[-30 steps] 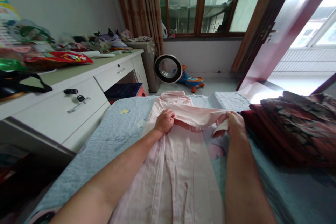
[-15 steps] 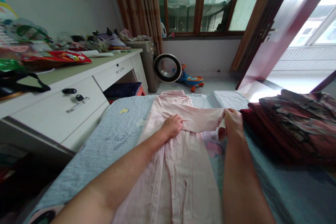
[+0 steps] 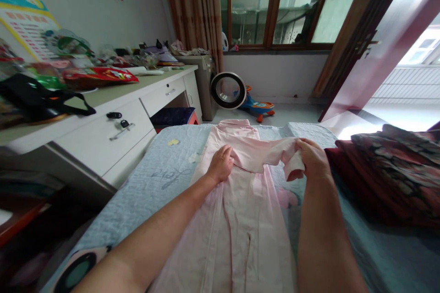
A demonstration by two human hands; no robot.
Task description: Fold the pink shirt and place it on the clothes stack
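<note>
A long pale-pink coat [image 3: 247, 201] with a collar lies lengthwise on the bed, its collar end away from me. One sleeve [image 3: 254, 149] is folded across its upper part towards the right. My left hand [image 3: 222, 163] rests on the coat near the sleeve's inner part, fingers curled against the cloth. My right hand [image 3: 312, 158] is closed on the sleeve near its cuff and holds it slightly above the bed. The cuff opening hangs down to the left of that hand, and the sleeve is creased between both hands.
The coat lies on a light-blue patterned quilt [image 3: 175, 160]. Folded dark-red and floral cloths [image 3: 395, 169] are stacked close to my right arm. A cluttered white desk [image 3: 106, 139] runs along the left. Beyond the bed are a washing machine with its round door [image 3: 228, 90] open and a blue ride-on toy [image 3: 257, 107].
The sleeve, flatter and straighter before, is now lifted and bunched at the cuff end. My left fingers have curled more into the cloth. The view has turned slightly left.
</note>
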